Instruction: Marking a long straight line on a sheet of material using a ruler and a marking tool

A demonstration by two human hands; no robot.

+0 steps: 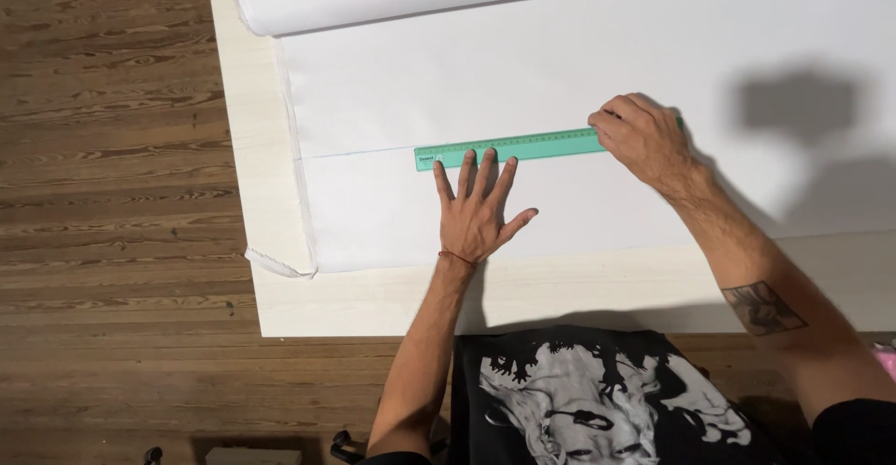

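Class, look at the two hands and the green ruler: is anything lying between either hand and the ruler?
Nothing visible: the left hand presses its fingers on the green plastic ruler, and the right hand rests on its far end.

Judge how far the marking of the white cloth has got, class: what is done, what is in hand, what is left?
Done: a faint line runs from the cloth edge to the ruler. In hand: the left hand presses the ruler flat; the right hand works at its far end, any pen hidden. Left: beyond the right hand, no line shows on the cloth.

Green ruler (pixel 511 148) on white fabric (pixel 560 73)
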